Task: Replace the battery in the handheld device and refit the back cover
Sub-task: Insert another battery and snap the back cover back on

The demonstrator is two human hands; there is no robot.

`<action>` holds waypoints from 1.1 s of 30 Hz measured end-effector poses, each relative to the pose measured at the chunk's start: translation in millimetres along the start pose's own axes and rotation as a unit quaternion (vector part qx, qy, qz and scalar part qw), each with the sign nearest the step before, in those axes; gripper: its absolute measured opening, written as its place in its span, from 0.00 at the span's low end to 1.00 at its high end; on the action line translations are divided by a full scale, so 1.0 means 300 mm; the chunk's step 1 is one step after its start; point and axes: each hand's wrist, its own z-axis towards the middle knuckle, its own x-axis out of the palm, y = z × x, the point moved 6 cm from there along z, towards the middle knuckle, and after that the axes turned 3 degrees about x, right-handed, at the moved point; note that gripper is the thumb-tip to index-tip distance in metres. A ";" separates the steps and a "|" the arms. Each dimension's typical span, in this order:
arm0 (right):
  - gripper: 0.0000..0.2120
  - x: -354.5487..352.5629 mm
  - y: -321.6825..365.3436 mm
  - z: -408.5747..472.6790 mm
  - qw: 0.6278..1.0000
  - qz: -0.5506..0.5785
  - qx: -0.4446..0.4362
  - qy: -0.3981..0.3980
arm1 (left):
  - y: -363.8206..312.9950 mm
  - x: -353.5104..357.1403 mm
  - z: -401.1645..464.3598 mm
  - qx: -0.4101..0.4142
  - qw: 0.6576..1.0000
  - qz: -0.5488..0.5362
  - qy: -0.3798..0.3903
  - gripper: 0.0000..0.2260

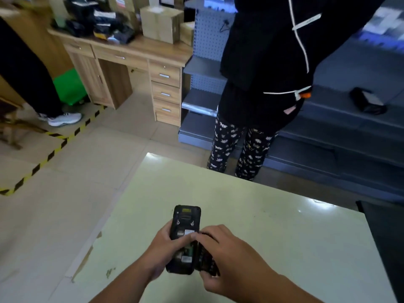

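The black handheld device (185,219) lies back side up over the pale green table (284,237). Its battery bay is open, with labels and a circuit board showing. My left hand (162,250) grips the device along its left edge, thumb laid across the bay. My right hand (227,256) holds a dark flat part (204,262) upright against the device's right edge. Whether that part is the back cover or the battery I cannot tell; my fingers hide most of it.
A person in dark clothes and patterned trousers (251,119) stands just beyond the table's far edge. Grey shelving (338,132) runs behind them. A wooden desk (140,62) piled with boxes stands at the back left. Yellow-black tape (54,149) marks the floor.
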 end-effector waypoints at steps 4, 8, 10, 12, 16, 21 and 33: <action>0.29 0.003 0.031 0.011 0.999 -0.009 -0.035 -0.028 | -0.002 0.078 -0.029 -0.122 0.978 -0.155 0.070 0.26; 0.23 0.072 0.048 0.048 0.996 -0.058 -0.063 -0.034 | 0.026 0.106 -0.014 -0.136 0.961 -0.231 0.066 0.31; 0.23 0.105 0.041 0.054 0.993 -0.086 -0.070 -0.048 | 0.033 0.107 -0.009 -0.135 0.959 -0.244 0.056 0.31; 0.24 0.123 0.032 0.048 0.989 -0.105 -0.074 -0.068 | 0.049 0.097 -0.006 -0.140 0.959 -0.242 0.045 0.31; 0.24 0.143 0.035 0.038 0.980 -0.123 -0.087 -0.127 | 0.070 0.082 -0.011 -0.145 0.962 -0.227 0.040 0.30; 0.20 0.184 0.059 0.034 0.970 -0.142 -0.135 -0.146 | 0.076 0.075 -0.023 -0.163 0.963 -0.210 0.051 0.35; 0.15 0.151 0.033 0.046 0.978 -0.097 -0.024 -0.183 | 0.074 0.057 -0.025 -0.148 0.964 -0.216 0.042 0.30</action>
